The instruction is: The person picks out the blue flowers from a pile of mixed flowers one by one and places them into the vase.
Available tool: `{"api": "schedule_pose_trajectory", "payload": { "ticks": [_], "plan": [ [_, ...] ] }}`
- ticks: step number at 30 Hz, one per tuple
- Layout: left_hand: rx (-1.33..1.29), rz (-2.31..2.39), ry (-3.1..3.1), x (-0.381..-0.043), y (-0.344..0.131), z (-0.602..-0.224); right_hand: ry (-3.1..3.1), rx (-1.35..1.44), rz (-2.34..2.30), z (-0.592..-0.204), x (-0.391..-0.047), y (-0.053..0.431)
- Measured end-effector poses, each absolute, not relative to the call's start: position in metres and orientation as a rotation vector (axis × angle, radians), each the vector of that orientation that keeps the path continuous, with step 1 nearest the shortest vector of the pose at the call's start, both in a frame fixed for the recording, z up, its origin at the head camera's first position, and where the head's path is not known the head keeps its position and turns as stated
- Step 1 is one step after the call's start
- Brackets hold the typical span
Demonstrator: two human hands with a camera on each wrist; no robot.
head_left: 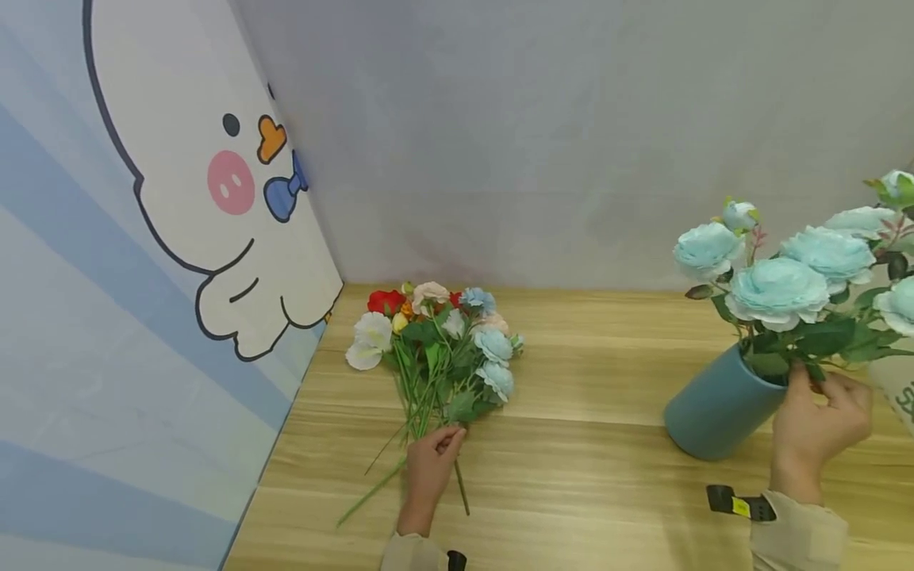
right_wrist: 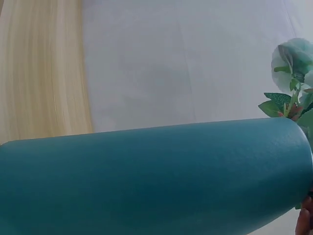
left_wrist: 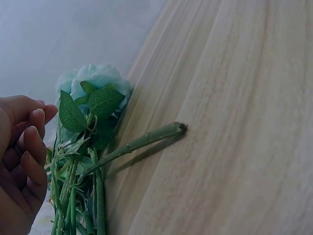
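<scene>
On the left of the table lies a bunch of artificial flowers (head_left: pixel 428 349) in red, white, cream and blue, with long green stems. My left hand (head_left: pixel 433 468) is over these stems, its fingers loosely bent; in the left wrist view the hand (left_wrist: pixel 22 161) shows nothing held, beside a cut stem (left_wrist: pixel 142 142) that sticks out sideways. A blue-teal vase (head_left: pixel 721 408) stands at the right with light-blue flowers (head_left: pixel 778 289) in it. At the vase's rim my right hand (head_left: pixel 821 420) pinches among the leaves of these flowers, with fingers (right_wrist: pixel 304 220) partly hidden behind the vase in the right wrist view.
A grey wall (head_left: pixel 571 143) rises behind the wooden table (head_left: pixel 564 476). On the left stands a panel (head_left: pixel 164 381) with a cartoon figure. A pale object with dark lettering (head_left: pixel 896 388) is partly visible at the right edge, behind the right hand.
</scene>
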State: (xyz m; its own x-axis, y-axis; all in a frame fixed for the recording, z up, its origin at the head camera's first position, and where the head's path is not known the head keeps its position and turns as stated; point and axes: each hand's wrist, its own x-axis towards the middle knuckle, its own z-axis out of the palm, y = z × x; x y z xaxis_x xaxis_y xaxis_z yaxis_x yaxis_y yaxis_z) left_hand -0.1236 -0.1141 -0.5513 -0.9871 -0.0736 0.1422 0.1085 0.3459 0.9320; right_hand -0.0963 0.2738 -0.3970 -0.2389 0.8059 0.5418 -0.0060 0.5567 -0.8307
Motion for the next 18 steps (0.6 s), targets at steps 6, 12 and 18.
{"api": "schedule_pose_trajectory", "payload": {
  "ticks": [6, 12, 18],
  "plan": [
    [-0.026, -1.683, -2.439, -0.123, -0.116, -0.551, -1.607, -0.706, 0.911, -0.403, -0.095, 0.272],
    [0.029, -1.668, -2.448, -0.123, -0.124, -0.552, -1.530, -0.775, 1.003, -0.406, -0.090, 0.267],
    [0.088, -1.600, -2.373, -0.127, -0.141, -0.552, -1.497, -0.779, 0.999, -0.408, -0.085, 0.262]
  ]
}}
